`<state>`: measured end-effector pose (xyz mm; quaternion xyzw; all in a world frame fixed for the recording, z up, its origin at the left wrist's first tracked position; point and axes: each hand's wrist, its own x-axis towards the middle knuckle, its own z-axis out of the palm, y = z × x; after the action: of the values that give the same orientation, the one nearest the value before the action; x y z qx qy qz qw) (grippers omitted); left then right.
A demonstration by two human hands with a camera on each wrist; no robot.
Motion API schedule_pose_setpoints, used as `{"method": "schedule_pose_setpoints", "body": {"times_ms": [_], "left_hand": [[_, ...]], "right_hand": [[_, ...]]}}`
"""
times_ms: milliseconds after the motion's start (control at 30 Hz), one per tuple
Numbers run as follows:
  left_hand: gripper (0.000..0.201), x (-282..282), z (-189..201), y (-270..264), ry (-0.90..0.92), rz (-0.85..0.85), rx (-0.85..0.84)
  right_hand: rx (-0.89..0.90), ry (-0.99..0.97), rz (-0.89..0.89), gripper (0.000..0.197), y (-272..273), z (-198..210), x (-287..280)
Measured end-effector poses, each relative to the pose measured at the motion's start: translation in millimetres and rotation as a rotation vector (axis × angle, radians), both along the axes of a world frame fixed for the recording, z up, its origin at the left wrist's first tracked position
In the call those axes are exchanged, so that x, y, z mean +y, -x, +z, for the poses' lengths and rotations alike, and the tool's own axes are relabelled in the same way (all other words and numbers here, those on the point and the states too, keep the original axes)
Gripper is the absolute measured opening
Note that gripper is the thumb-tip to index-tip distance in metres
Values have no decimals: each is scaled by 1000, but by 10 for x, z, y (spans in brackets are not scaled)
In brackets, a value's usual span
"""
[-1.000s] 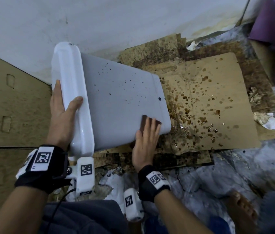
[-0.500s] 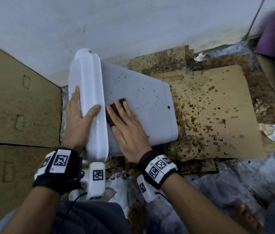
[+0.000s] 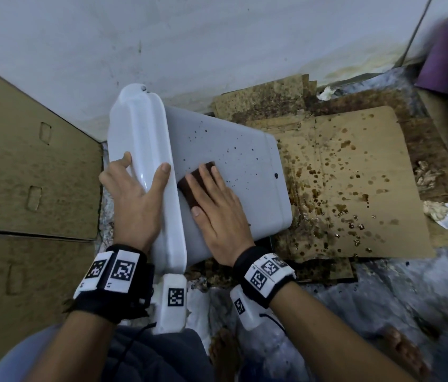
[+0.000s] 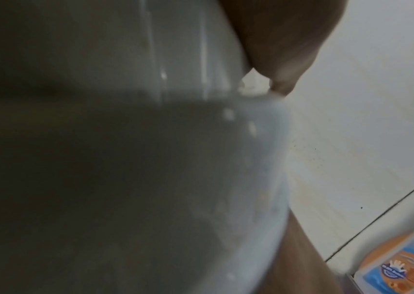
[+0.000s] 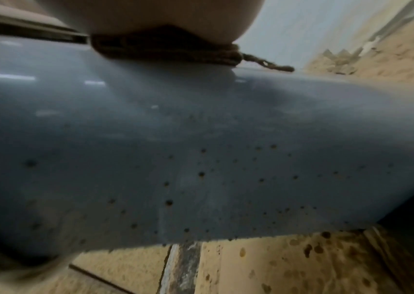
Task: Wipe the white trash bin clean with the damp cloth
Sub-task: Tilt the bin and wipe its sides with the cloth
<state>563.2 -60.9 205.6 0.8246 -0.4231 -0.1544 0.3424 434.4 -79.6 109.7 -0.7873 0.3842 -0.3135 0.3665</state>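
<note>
Your right hand (image 3: 217, 208) lies flat, fingers straight and together, pressing the brown cloth (image 3: 194, 180) onto the bin (image 3: 245, 172); the cloth shows past your fingertips and thumb, near the lid. Your left hand (image 3: 134, 199) clasps the bin's lid (image 3: 140, 133), thumb on the near side, fingers spread over the far side. The bin lies on its side on stained cardboard (image 3: 355, 188) against the wall (image 3: 217, 51); dark specks dot its surface beyond the cloth

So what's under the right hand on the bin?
A dark brown cloth, pressed flat against the bin's speckled side by the right hand. The surface beneath the cloth is covered.
</note>
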Motion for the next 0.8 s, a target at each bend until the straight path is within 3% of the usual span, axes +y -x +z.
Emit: {"method": "schedule_pose_setpoints", "body": {"times_ms": [300,633,800], "left_hand": [[87,71,-78,-107,52,-64,-11],[76,-10,131,62,3,-61,11],[75,12,242,195,-12,-31,24]], "right_hand": [[91,-323,-198,59,165,-471,-434],[-216,-175,-65,56,-94,203,70],[-284,-185,-55,56,52,178,192]]}}
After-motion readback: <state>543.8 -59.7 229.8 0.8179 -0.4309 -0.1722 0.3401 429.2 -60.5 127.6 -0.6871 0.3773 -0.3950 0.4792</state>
